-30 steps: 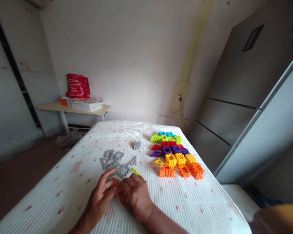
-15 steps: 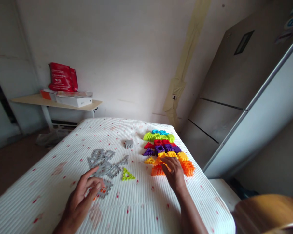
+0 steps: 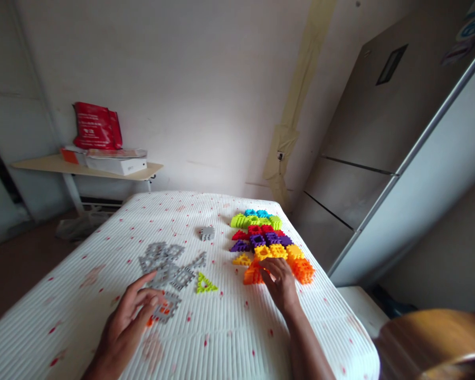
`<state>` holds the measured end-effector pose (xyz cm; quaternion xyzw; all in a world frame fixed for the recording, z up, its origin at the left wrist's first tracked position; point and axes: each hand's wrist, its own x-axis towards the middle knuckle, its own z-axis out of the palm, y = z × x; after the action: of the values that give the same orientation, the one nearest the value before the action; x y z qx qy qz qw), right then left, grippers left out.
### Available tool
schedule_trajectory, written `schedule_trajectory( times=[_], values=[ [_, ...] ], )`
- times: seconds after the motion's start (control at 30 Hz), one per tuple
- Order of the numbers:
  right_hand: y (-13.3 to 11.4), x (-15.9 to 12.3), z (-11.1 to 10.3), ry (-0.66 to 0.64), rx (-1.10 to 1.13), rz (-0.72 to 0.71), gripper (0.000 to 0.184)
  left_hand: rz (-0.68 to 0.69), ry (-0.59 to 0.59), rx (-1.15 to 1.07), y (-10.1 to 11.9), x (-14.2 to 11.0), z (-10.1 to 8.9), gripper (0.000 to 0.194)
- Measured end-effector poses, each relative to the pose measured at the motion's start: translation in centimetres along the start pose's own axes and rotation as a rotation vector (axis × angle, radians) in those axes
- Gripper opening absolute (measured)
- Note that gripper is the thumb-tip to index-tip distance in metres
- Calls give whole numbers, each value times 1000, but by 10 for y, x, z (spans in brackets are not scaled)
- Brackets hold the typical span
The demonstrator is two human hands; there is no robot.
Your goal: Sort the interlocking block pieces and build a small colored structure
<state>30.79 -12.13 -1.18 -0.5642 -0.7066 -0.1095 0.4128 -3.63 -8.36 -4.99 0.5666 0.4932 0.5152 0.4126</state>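
Note:
My right hand [image 3: 281, 287] reaches over the nearest row of interlocking block tiles. Its thumb and curved fingers are on an orange tile [image 3: 254, 273], and the palm hides part of that stack. More orange tiles [image 3: 303, 271] stand just right of the hand. My left hand [image 3: 129, 311] hovers at the lower left, fingers apart and holding nothing. Beside its fingertips lies a grey notched tile [image 3: 171, 310], with orange showing through and below it. Beyond it are several loose grey tiles [image 3: 164, 274]. A lime triangular tile [image 3: 206, 284] lies between my hands.
Behind the orange stack run yellow [image 3: 277, 251], purple [image 3: 257, 241], red [image 3: 255, 229], lime [image 3: 237, 220] and blue tiles [image 3: 263, 214]. A small grey stack [image 3: 207, 233] sits mid-bed. A fridge [image 3: 352, 158] stands right; a side table [image 3: 43, 164] holds boxes and a red bag [image 3: 97, 126].
The orange tile at my right hand has gone from tilted above the stack to lower against it. My left hand has barely moved. The view has shifted slightly.

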Motion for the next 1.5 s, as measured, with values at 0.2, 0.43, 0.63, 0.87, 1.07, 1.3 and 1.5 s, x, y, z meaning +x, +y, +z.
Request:
schedule_trajectory(
  times=[0.2, 0.43, 0.63, 0.87, 1.07, 1.3, 1.5],
  values=[
    [-5, 1, -2, -21, -8, 5, 24, 8, -4, -3, 2, -1, 1, 69],
    [-3, 0, -2, -21, 10, 14, 21, -3, -20, -17, -4, 1, -1, 65],
    [-15, 0, -5, 143, -26, -26, 16, 41, -22, 10, -2, 0, -1, 61],
    [-83, 8, 28, -207, 109, -161, 19, 69, 22, 59, 3, 0, 0, 55],
    [-104, 17, 72, -582, -219, -102, 17, 69, 42, 72, 1, 0, -2, 56],
    [-108, 14, 85, -634, -343, -117, 16, 73, 29, 73, -2, 1, -2, 57],
    [-116, 10, 78, -588, -195, -100, 8, 60, 28, 74, -2, 1, -2, 57]
  ],
)
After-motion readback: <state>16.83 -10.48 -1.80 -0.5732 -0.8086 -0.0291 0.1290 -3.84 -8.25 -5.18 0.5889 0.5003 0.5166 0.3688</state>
